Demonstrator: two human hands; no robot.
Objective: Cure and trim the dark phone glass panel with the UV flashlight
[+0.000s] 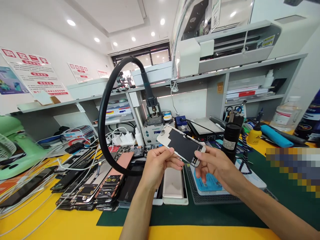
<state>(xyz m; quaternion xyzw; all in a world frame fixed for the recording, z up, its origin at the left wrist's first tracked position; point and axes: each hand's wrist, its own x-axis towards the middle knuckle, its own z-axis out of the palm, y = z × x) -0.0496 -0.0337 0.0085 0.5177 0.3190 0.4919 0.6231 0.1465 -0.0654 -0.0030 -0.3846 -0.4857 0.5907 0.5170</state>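
Note:
Raised above the bench is a phone screen assembly (186, 146), white-edged with a dark panel on the side facing me. My left hand (160, 161) pinches its near left edge, thumb on top. At the lower right end, my right hand (217, 166) grips the corner between thumb and fingers. The assembly tilts, its right end lower. Below my left hand lies a pale gold phone (174, 185) on a white-edged piece. A blue pad (206, 182) on a white tray sits under my right hand.
Stacks of phone parts (107, 186) stand left. A black hose (101, 126) loops up from a grey machine (155, 130). A black cylinder (231, 140) and yellow bottle (255, 134) stand right. White cables (42, 200) cross the yellow table; a green fan (22, 150) is far left.

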